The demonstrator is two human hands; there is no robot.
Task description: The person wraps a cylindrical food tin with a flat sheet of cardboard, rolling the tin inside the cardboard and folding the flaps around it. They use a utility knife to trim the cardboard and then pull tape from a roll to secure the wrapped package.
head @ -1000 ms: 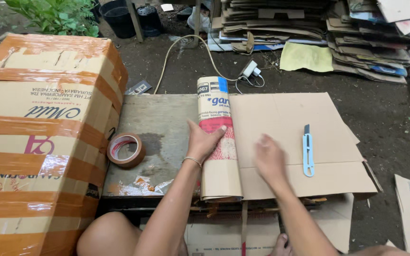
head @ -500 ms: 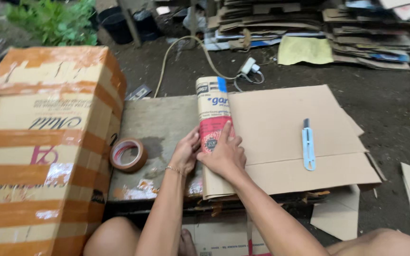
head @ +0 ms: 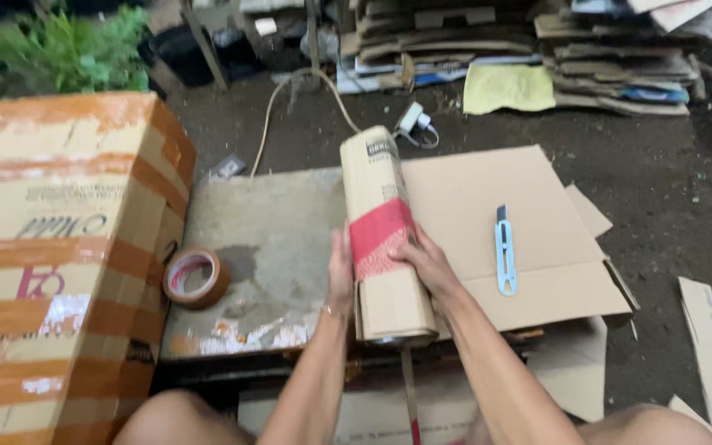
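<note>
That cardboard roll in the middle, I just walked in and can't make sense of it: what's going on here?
A person sitting on the ground holds a rolled-up piece of cardboard, the left hand pressed against its left side and the right hand gripping it from the right. The roll lies along the edge of a flat cardboard sheet on a low grey slab. A light blue utility knife rests on the sheet, and a roll of brown tape sits beside a large taped box.

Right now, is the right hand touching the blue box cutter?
Apart. The head view shows the right hand on the rolled cardboard, with bare flat cardboard between it and the box cutter.
</note>
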